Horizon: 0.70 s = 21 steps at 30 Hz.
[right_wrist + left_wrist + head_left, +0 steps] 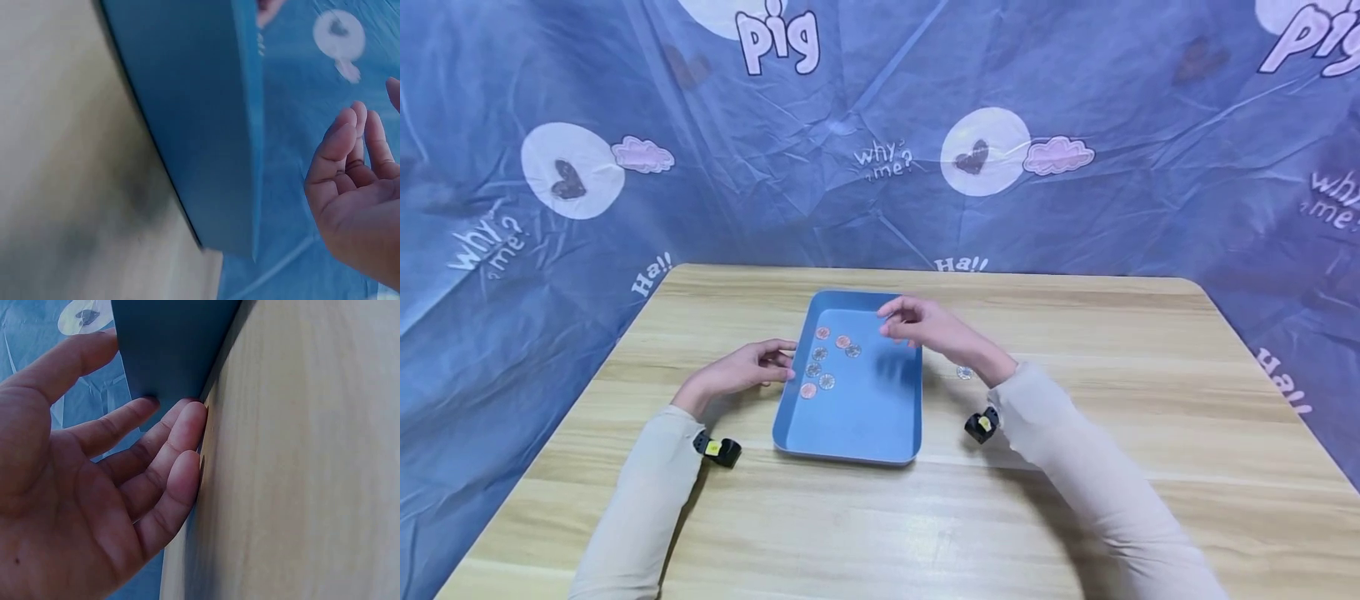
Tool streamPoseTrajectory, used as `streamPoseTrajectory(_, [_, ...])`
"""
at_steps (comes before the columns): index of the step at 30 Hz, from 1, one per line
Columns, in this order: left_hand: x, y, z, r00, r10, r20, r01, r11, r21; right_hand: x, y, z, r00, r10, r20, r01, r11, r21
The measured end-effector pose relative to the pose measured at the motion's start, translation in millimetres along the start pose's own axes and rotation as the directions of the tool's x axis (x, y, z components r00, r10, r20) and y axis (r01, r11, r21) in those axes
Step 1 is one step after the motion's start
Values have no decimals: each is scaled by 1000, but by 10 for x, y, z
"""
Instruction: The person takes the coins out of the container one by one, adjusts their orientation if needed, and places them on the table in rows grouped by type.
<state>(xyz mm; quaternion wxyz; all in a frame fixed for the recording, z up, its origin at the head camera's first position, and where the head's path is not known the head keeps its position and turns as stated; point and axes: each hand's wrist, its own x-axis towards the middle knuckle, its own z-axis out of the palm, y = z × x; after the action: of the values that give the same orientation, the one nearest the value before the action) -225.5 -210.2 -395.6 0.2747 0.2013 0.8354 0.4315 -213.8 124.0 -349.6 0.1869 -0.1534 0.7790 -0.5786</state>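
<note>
In mid-frame, seven coins (pixel 820 353) are held in a blue tray (pixel 872 421), touched by the left hand's (pixel 747 367) loose fingers; above, the right hand's (pixel 936 327) thumb and fingers are parted; coin markings are blurred.

Tray (pixel 865 421) sits on the table (pixel 820 533), discs (pixel 827 382) in its left half, lone disc (pixel 965 372) out right, backdrop (pixel 820 217) behind!

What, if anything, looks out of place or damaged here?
One small silvery disc lies alone on the table, right of the blue tray; the other discs in view all lie inside it, so this one looks stray. I see no evident damage.
</note>
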Motion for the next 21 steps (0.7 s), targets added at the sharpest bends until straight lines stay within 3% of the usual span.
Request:
streamPoseTrajectory(9, [10, 10, 0, 1000, 9, 3, -9, 1000, 1, 143, 54, 347, 997, -3, 81, 7, 998, -58])
streamPoseTrajectory(21, [3, 14, -10, 1000, 2, 9, -2, 1000, 0, 332, 85, 542, 990, 44, 134, -17, 980, -196])
